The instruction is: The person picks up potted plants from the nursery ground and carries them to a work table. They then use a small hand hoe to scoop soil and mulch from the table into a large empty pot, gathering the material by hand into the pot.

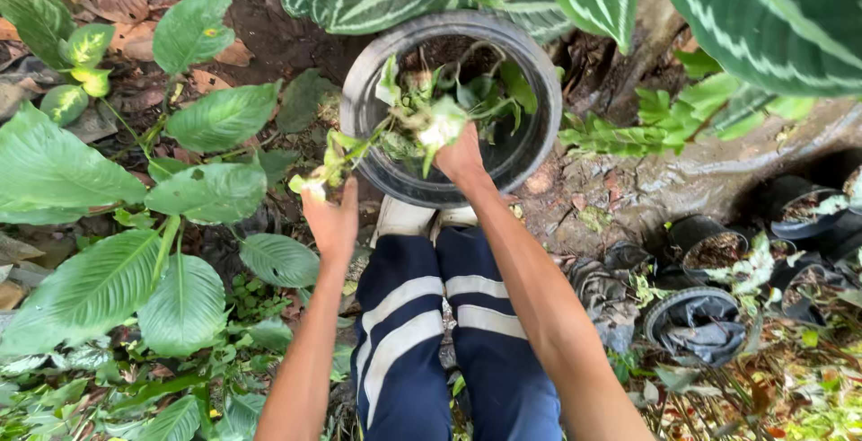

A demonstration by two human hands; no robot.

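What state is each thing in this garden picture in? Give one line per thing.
Large black pot: upright, partly filled with soil and cuttings.
Left hand: closed on a leafy cutting outside the rim.
Right hand: inside the pot, gripping plant stems.
Small black nursery pots: upright, apart on the ground.

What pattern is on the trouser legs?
Dark navy trouser legs with pale diagonal stripes across each; the head view shows it.
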